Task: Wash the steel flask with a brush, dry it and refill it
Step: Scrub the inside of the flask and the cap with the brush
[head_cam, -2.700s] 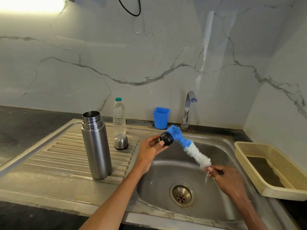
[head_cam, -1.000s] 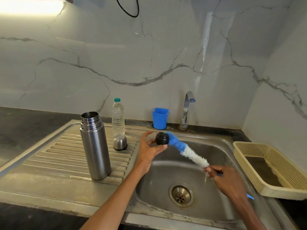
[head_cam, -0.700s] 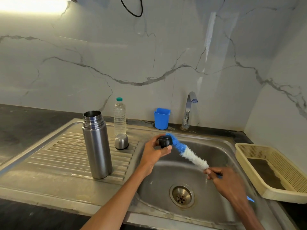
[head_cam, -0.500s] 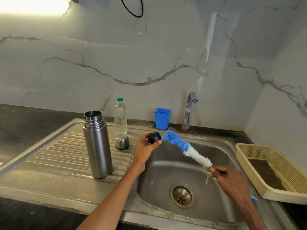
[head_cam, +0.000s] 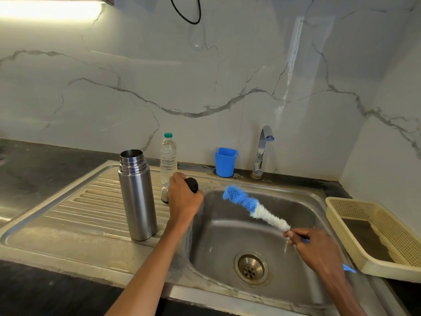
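My left hand (head_cam: 183, 197), at frame centre, grips the black stopper (head_cam: 192, 184). The steel flask (head_cam: 136, 195) stands upright just left of it, mouth up and open. My right hand (head_cam: 315, 248), lower right, clasps the brush (head_cam: 252, 207), bristles angled toward upper left, well apart from the flask.

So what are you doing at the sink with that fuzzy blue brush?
A person is washing the parts of a steel flask. The left hand holds the flask's black stopper over the draining board, beside the small steel cup. The right hand holds the brush above the sink. The flask stands open and upright on the board.
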